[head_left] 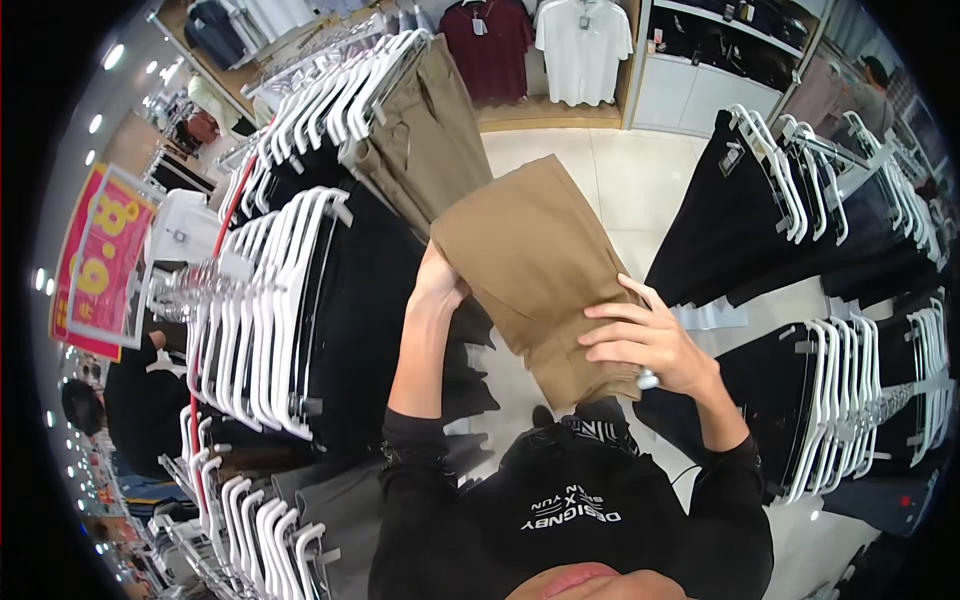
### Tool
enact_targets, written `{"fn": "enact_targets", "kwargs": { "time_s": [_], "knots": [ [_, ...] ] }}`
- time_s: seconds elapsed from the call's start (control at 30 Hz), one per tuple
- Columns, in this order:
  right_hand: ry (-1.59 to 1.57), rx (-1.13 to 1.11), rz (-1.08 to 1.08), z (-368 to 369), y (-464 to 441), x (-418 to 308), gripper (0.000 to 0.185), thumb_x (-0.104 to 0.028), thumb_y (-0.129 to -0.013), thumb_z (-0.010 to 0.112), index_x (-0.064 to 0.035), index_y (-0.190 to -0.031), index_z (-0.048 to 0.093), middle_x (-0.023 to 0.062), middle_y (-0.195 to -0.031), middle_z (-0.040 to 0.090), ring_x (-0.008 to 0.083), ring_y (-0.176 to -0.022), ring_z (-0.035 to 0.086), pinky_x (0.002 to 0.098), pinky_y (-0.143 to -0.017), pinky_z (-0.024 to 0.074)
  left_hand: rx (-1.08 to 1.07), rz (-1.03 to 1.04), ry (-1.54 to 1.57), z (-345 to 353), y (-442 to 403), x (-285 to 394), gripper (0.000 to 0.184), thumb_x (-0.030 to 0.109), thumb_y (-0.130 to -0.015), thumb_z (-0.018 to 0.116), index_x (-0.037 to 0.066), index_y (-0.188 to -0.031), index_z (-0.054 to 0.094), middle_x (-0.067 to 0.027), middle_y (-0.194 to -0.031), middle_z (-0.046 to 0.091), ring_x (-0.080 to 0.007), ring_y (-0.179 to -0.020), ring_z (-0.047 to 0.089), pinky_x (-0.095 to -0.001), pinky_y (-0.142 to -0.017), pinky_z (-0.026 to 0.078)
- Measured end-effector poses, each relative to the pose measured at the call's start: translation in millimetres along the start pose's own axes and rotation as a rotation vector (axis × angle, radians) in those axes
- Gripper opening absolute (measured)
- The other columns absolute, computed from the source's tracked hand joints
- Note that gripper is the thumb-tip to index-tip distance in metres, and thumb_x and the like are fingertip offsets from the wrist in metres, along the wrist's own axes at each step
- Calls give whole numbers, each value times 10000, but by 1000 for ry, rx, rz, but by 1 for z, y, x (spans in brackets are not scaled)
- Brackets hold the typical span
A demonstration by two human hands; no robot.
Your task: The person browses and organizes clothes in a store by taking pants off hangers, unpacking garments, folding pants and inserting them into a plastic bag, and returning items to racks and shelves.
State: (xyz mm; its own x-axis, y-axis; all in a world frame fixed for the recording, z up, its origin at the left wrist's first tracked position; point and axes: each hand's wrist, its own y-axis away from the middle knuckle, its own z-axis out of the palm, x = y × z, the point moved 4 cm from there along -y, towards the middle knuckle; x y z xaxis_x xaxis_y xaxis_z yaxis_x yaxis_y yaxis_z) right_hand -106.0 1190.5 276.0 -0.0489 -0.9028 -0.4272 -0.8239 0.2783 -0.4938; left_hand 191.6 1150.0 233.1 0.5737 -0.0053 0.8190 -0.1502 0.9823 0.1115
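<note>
"In the middle of the frame, what is that brown thing?"

"It looks like folded brown pants [535,255], held up over the floor [612,178]."

"Who has them?"

"Two hands. The left hand [440,278] holds the left edge. Its fingers are tucked behind the cloth, so I can't tell how tight they are. The right hand [648,342] holds the lower right side, with its fingers apart and flat on the front."

"Are they heavy?"

"I'd guess not. They look soft and bendy, not slippery, and hard to break. But the layers could slide apart and the fold could flop open."

"Where is a good place to grab?"

"Both sides, I think, with all the layers pinched together. One hand alone might let the far end droop."

"What's that small white thing [648,380] by the right hand?"

"It's too small to tell."

"And around them?"

"Olive pants [432,125] hang just above and left. Black pants [365,270] hang at the left on white hangers [287,310], and more black pants [715,215] hang at the upper right. At the top are a dark red shirt [487,52] and a white shirt [583,52]."
</note>
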Motion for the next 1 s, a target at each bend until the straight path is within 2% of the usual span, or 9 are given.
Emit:
{"fn": "enact_targets", "kwargs": {
  "time_s": [0.2, 0.37, 0.5, 0.57, 0.63, 0.77, 0.9, 0.97, 1.0],
  "knots": [
    [137, 76, 73, -1, -6, 106, 657, -32, -550, 837, -159, -1174, 677, -3, -1394, 630, 293, -1412, 512, 698, -1242, 256, -2, -66, -151, 68, -69, 4, 404, 256, -1090, 578, 0, -1403, 577, -132, -1334, 675, -233, -1150, 695, -400, -915, 617],
    [110, 147, 58, -42, -16, 167, 820, -512, -646, 903, -179, -1360, 678, 102, -1505, 534, 388, -1450, 431, 681, -1228, 226, -380, -213, 243, 86, -166, -9, 474, 368, -1121, 483, 6, -1414, 569, -146, -1339, 673, -247, -1166, 693, -410, -919, 626],
    [-202, 499, -17, -74, -2, 241, 733, -549, -743, 885, -53, -1255, 715, 223, -1460, 513, 419, -1400, 455, 595, -1167, 339, -492, -195, 312, 124, -226, -23, 494, 391, -1127, 451, 6, -1411, 571, -161, -1329, 677, -267, -1153, 705, -412, -914, 635],
    [-343, 1028, 198, -75, -9, 283, 674, -373, -726, 964, -10, -1228, 700, 206, -1440, 532, 361, -1363, 499, 505, -1128, 418, -543, -197, 370, 148, -249, -34, 494, 390, -1127, 448, 5, -1409, 574, -165, -1320, 681, -276, -1130, 715, -410, -894, 641],
    [-630, 1061, 334, -104, -32, 307, 663, -246, -689, 1001, 3, -1220, 692, 172, -1402, 579, 316, -1323, 547, 462, -1107, 447, -568, -182, 409, 168, -273, -41, 495, 387, -1127, 445, 1, -1406, 576, -166, -1311, 685, -280, -1109, 723, -407, -869, 646],
    [-817, 368, 523, -140, -35, 380, 727, -170, -660, 1014, 6, -1269, 657, 107, -1296, 667, 248, -1221, 634, 425, -1055, 494, -486, -225, 427, 181, -319, -46, 509, 387, -1124, 443, -7, -1426, 557, -182, -1340, 661, -293, -1146, 700, -416, -887, 623],
    [-505, 353, 234, -165, -47, 449, 673, -120, -682, 978, -5, -1267, 666, 98, -1194, 728, 247, -1109, 695, 392, -981, 549, -508, -167, 388, 171, -377, -36, 588, 425, -1117, 445, -4, -1518, 472, -254, -1500, 539, -348, -1341, 585, -475, -1074, 524],
    [-395, 396, 127, -190, -71, 466, 615, -108, -701, 957, -8, -1240, 679, 103, -1197, 733, 256, -1104, 701, 405, -982, 553, -637, 238, 172, 220, -379, -16, 625, 427, -1097, 497, 13, -1558, 412, -285, -1551, 483, -385, -1404, 530, -501, -1122, 495],
    [-345, 414, 85, -205, -88, 476, 586, -103, -710, 946, -10, -1226, 685, 105, -1199, 736, 260, -1101, 704, 412, -982, 554, -653, 165, 246, 231, -395, -23, 745, 537, -1041, 526, 21, -1563, 401, -289, -1525, 502, -397, -1384, 540, -507, -1128, 488]
  ]
}}
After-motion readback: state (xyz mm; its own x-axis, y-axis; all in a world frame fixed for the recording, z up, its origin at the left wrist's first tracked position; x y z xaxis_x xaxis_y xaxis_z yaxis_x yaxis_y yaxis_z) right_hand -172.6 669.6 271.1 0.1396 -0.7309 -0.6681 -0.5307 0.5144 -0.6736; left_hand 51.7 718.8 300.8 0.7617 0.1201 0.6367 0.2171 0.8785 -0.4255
